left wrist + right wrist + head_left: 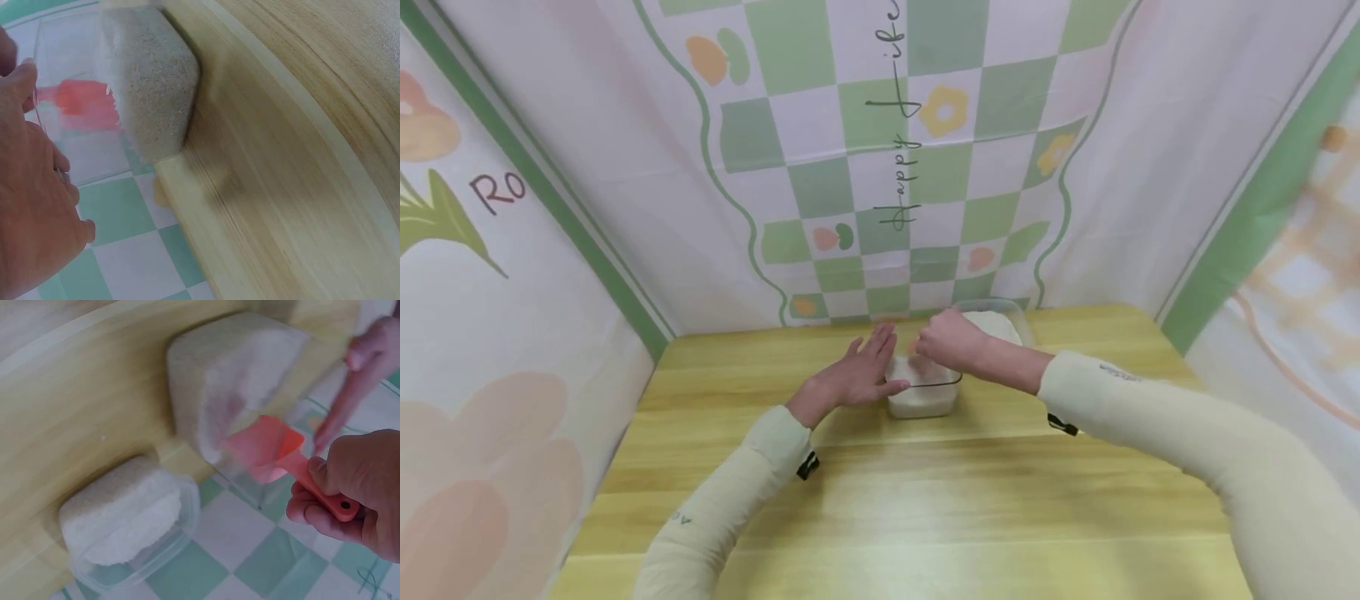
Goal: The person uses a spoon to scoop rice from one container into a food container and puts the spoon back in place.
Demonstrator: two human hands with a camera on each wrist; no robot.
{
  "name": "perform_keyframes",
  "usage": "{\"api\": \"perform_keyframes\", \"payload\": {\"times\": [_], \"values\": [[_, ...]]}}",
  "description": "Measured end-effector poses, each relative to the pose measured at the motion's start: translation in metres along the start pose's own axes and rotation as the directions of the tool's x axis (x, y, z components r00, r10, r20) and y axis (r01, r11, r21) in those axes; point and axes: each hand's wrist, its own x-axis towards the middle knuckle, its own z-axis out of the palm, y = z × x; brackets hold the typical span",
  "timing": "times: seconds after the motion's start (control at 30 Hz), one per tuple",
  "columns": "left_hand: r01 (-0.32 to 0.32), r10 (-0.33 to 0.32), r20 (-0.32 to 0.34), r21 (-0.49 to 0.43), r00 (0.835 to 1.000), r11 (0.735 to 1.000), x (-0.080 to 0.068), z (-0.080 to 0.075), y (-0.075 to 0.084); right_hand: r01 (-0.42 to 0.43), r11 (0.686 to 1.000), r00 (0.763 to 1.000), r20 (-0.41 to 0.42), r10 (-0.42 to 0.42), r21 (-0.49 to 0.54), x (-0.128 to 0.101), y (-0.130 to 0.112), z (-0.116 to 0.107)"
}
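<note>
A clear container (922,403) of rice stands on the table, its upper walls transparent. My right hand (953,340) grips the handle of a red scoop (262,447) over its mouth. In the right wrist view, the scoop's cup is inside the container's upper part, close to the rice (153,81). My left hand (859,373) rests at the container's left rim with its fingers extended. Behind and to the right stands a second clear container (192,512), filled with a white heap (992,323).
Both containers stand on a wooden table (880,500) near its back edge. A green-and-white checkered cloth (872,167) hangs right behind them. Printed cloth panels (512,350) rise along the left and right sides. A small white speck (104,437) lies on the table.
</note>
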Motion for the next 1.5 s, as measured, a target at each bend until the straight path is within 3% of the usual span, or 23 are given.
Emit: {"api": "perform_keyframes", "payload": {"times": [0.1,0.33,0.5,0.67,0.9,1.07,1.17,1.27,1.33,1.5], "values": [[-0.006,0.006,0.001,0.005,1.000,1.000,0.003,0.001,0.000,0.019,1.000,0.999,0.040,-0.018,-0.012,0.000,-0.002,0.009],[-0.007,0.007,0.003,0.004,1.000,1.000,0.005,0.002,0.001,-0.098,0.988,0.978,0.196,0.074,0.118,0.002,-0.001,0.010],[0.014,-0.014,0.001,0.004,1.000,1.000,0.001,0.001,-0.001,-0.202,0.958,0.924,0.363,0.116,0.206,0.008,-0.001,0.000],[0.002,-0.002,-0.012,0.000,1.000,1.000,0.000,0.001,-0.003,-0.337,0.881,0.859,0.491,0.144,0.332,0.012,0.002,-0.003],[0.014,-0.014,0.000,0.002,1.000,1.000,-0.001,0.000,-0.001,-0.533,0.696,0.754,0.643,0.133,0.482,0.016,0.009,0.008],[0.022,-0.022,0.014,0.001,1.000,1.000,0.000,-0.002,0.001,-0.610,0.559,0.729,0.673,0.120,0.562,0.013,0.017,0.011],[0.025,-0.025,0.019,-0.002,1.000,1.000,-0.001,-0.003,0.002,-0.670,0.434,0.706,0.697,0.122,0.603,0.010,0.020,0.011],[0.034,-0.034,0.021,0.005,0.999,0.999,-0.001,-0.004,0.002,-0.704,0.331,0.694,0.708,0.133,0.628,0.006,0.022,0.011],[0.038,-0.038,0.017,0.005,0.999,0.999,-0.001,-0.004,0.002,-0.714,0.267,0.693,0.707,0.140,0.647,0.002,0.022,0.011],[0.028,-0.028,0.014,0.001,1.000,1.000,0.000,-0.002,0.003,-0.709,0.149,0.705,0.699,0.125,0.689,-0.010,0.025,0.012]]}}
